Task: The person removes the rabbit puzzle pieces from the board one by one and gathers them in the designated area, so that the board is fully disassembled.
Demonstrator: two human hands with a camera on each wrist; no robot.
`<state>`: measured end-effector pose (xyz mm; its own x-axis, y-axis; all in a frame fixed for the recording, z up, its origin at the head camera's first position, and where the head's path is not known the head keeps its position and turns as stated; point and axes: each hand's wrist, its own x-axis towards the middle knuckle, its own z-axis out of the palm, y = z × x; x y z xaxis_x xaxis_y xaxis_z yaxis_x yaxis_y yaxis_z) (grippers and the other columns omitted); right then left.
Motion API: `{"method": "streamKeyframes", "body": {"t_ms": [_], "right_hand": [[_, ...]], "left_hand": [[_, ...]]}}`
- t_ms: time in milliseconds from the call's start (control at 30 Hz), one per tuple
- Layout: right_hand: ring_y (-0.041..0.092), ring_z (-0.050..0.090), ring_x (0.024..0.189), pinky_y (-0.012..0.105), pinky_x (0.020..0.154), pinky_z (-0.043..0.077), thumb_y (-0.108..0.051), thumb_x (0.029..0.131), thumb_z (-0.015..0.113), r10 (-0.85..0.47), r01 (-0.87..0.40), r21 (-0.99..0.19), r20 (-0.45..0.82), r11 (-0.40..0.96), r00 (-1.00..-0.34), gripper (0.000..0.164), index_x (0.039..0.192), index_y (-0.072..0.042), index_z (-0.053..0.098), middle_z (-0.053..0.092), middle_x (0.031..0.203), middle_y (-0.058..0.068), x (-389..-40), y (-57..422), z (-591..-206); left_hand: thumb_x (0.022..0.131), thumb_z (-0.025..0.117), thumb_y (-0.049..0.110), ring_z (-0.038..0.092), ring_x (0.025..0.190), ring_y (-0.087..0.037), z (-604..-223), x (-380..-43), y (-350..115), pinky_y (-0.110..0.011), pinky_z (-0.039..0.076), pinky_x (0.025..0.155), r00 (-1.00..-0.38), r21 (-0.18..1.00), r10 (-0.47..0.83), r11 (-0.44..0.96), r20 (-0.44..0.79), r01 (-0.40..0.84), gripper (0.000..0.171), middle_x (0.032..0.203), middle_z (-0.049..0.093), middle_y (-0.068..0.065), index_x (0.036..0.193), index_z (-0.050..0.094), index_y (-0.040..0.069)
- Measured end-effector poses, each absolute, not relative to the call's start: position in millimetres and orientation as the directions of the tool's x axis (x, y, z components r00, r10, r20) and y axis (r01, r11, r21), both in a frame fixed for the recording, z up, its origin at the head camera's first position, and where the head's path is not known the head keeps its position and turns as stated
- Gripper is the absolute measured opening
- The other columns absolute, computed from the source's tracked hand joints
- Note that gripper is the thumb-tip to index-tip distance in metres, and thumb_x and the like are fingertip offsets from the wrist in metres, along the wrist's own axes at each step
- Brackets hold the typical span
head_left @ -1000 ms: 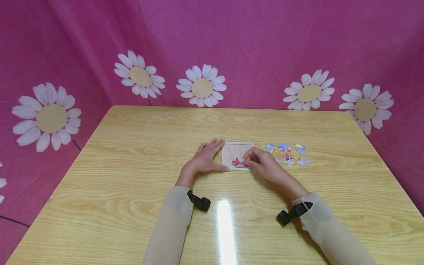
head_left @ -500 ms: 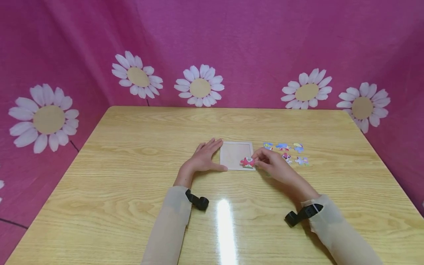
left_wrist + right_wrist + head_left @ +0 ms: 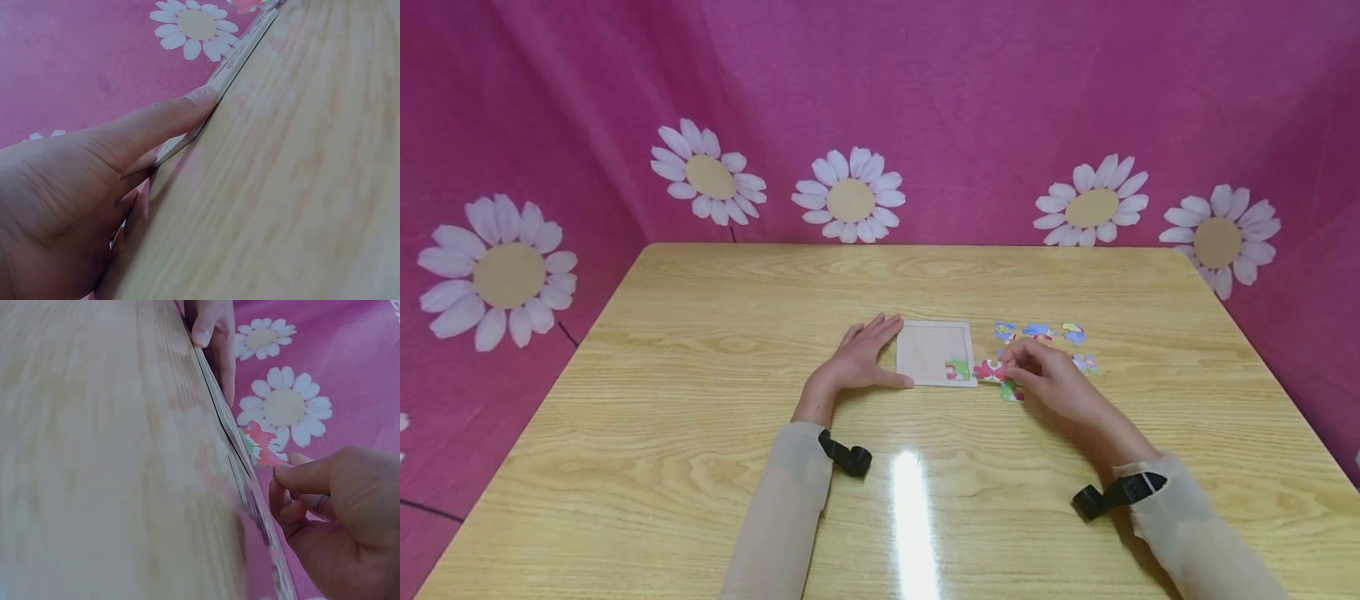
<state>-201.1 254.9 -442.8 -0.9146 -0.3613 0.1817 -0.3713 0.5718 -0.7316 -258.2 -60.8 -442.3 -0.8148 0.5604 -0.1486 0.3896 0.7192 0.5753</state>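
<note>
In the head view, a square puzzle tray (image 3: 925, 348) lies on the table with one green-and-red jigsaw piece (image 3: 957, 369) in its lower right corner. My left hand (image 3: 861, 357) rests at the tray's left side, fingers spread and thumb at the near corner; the left wrist view shows that thumb (image 3: 197, 100) extended against the tray's edge. Just right of the tray, my right hand (image 3: 1056, 382) pinches a red-and-white jigsaw piece (image 3: 988, 371) by its right end. In the right wrist view the pinched piece (image 3: 265, 440) appears raised, with thumb and fingertips on its edge.
Several loose jigsaw pieces (image 3: 1039, 332) lie in rows right of the tray, partly covered by my right hand. Another green piece (image 3: 1011, 392) sits below the pinched one. The wooden table (image 3: 700, 375) meets a pink flowered cloth (image 3: 970, 125) at the back.
My right hand has carried the red-and-white piece rightward from over the tray to beside it. The green-and-red piece in the tray's corner now shows. My left hand stays at the tray's side.
</note>
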Motion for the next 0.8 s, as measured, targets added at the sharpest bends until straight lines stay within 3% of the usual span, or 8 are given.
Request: {"method": "streamKeyframes", "body": {"t_ms": [167,467,800], "right_hand": [[-0.002,0.05,0.079,0.01,0.069,0.044,0.0,0.094,0.059,-0.336,-0.382,-0.705,0.213,0.597,-0.918,0.008,0.102,-0.001,0.062,0.065,0.091,0.008,-196,267,-444],[-0.005,0.052,0.08,0.008,0.068,0.045,0.003,0.093,0.06,-0.333,-0.411,-0.694,0.253,0.591,-0.908,0.009,0.101,0.0,0.062,0.066,0.089,0.008,-187,286,-444],[-0.005,0.051,0.08,0.009,0.067,0.045,0.002,0.094,0.059,-0.302,-0.354,-0.694,0.202,0.627,-0.932,0.011,0.105,0.0,0.061,0.066,0.091,0.008,-178,304,-442]], "left_hand": [[0.081,0.075,0.05,0.001,0.156,-0.019,-441,-258,-60,-0.044,-0.001,0.128,-0.814,0.574,0.561,0.72,-0.15,0.39,0.103,0.167,0.011,-0.001,0.158,0.016,0.016],[0.081,0.075,0.05,0.001,0.156,-0.019,-442,-258,-61,-0.045,0.0,0.128,-0.817,0.574,0.557,0.722,-0.15,0.387,0.103,0.167,0.012,0.0,0.158,0.016,0.016],[0.081,0.075,0.05,0.001,0.156,-0.019,-442,-258,-61,-0.044,-0.001,0.128,-0.818,0.581,0.555,0.719,-0.151,0.381,0.103,0.167,0.013,0.0,0.158,0.016,0.016]]}}
